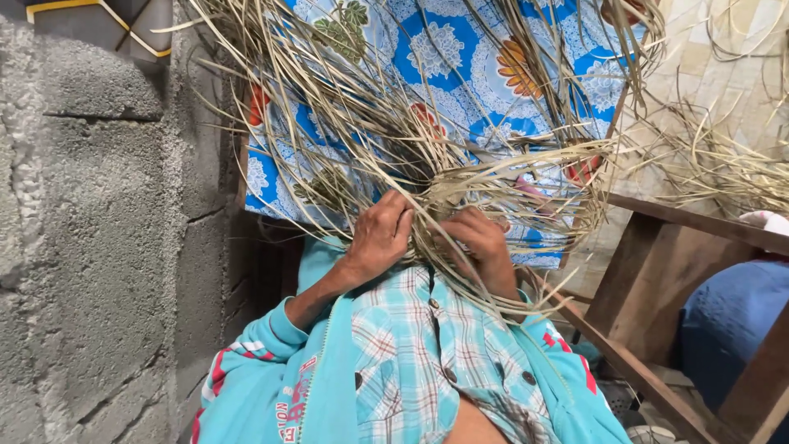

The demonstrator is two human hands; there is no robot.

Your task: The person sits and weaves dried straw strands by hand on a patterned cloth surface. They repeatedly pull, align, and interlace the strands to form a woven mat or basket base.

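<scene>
Both hands work in the middle of the frame, buried in a tangle of dry straw strips [460, 156] that fans out toward the top and right edges. The left hand [380, 234] is closed, its fingers curled around a bunch of the strips just left of centre. The right hand [485, 242], close beside it, is also closed, pinching strips where they cross and fold into a flat woven band running toward the right. Under the straw lies a blue flowered cloth [460, 49] that fills the upper middle of the frame. A rough grey block wall [99, 222] takes up the whole left side and stands close to the left elbow, so there is little room there. At right a brown wooden frame [657, 247] slants from centre right toward the lower right corner, hemming in that side; more loose straw lies beyond it in the upper right. A turquoise jacket [271, 378] over a checked shirt [419, 345] fills the bottom centre.
</scene>
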